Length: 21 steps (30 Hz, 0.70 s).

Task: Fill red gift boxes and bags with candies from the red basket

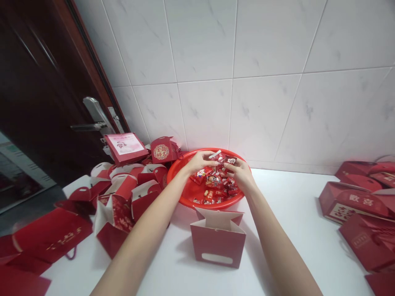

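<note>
A round red plastic basket [190,193] stands against the tiled wall, with wrapped candies [214,181] in it. Over its back left part, my left hand [200,162] pinches a small wrapped packet [215,155] with a pale edge. My right hand [240,170] is over the basket's right side, its fingers closed on a dark red wrapped candy [231,160]. In front of the basket, between my forearms, an open-topped red box [218,244] stands upright on the white table; its inside is mostly hidden.
Many red boxes [114,222], several with open tops, crowd the left of the white table [277,213]. More red boxes [354,201] lie at the right edge. A dark door [40,82] with a metal handle is at the far left.
</note>
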### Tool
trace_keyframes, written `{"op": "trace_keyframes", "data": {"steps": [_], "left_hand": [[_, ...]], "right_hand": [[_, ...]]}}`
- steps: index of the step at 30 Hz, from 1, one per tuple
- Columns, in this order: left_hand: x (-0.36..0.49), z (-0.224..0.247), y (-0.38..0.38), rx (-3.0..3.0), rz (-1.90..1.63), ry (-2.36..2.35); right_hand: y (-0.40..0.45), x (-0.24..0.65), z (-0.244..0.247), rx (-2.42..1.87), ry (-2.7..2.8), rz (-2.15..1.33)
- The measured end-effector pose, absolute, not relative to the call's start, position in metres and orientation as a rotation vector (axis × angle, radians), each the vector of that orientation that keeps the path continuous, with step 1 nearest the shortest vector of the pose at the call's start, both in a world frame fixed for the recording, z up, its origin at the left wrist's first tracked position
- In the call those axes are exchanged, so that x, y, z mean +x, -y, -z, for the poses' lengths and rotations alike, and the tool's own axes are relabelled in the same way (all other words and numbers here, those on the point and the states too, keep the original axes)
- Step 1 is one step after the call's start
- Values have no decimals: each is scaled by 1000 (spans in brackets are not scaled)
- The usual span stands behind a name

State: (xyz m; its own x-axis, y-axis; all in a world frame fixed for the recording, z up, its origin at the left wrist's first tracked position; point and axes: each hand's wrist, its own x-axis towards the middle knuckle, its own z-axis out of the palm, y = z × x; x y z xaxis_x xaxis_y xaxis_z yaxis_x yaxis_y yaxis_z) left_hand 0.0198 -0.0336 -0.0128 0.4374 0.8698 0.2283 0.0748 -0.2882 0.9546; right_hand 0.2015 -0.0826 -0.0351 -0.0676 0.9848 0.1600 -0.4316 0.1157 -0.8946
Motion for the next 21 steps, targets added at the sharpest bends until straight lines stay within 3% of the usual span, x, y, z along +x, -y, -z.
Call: {"op": "trace_keyframes", "data": {"steps": [7,14,21], "left_hand": [[21,14,36,1621,-871,-916],[21,9,34,1369,-1154,-686],[22,15,31,1513,-1256,-771]], "right_hand": [[78,202,38,-711,1003,-1289],[78,205,35,-638,846,-1347],[77,207,31,-577,771,-1373]]}}
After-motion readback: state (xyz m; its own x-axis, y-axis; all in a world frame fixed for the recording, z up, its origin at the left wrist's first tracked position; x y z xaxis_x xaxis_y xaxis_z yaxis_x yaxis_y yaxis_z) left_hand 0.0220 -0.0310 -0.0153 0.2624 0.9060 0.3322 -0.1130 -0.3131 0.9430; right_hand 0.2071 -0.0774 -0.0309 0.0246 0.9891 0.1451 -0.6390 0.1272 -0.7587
